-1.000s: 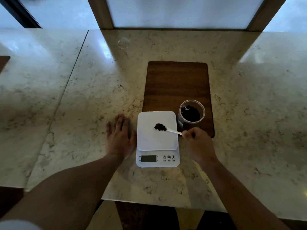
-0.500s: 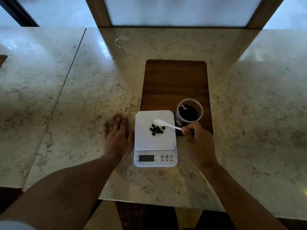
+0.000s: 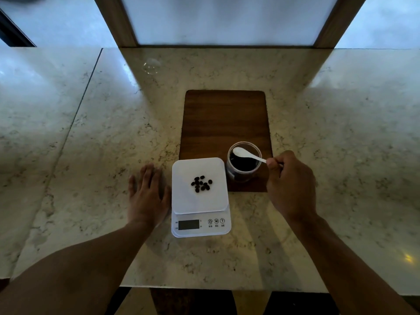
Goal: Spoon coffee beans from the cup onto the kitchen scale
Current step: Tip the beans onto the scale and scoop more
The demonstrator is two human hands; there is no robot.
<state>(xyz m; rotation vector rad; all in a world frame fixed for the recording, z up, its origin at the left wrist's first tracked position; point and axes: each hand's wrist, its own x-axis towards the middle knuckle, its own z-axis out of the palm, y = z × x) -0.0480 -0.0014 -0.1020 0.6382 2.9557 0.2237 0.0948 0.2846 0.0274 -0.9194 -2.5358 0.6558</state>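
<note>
A white kitchen scale (image 3: 181, 173) sits on the marble counter with several dark coffee beans (image 3: 201, 184) in a small pile on its platform. To its right a clear cup (image 3: 243, 177) of coffee beans stands on a wooden board (image 3: 223, 119). My right hand (image 3: 291, 185) pinches the handle of a white plastic spoon (image 3: 247, 155), whose empty bowl hovers over the cup's mouth. My left hand (image 3: 147, 196) lies flat on the counter, fingers spread, just left of the scale.
A small clear glass object (image 3: 151, 65) rests on the counter at the back left. The counter's front edge (image 3: 204, 288) runs close below the scale. A seam (image 3: 75, 114) divides the marble slabs on the left.
The spoon tipped its beans onto the scale platform, then my right hand carried the empty spoon right to above the cup. My left hand stayed flat.
</note>
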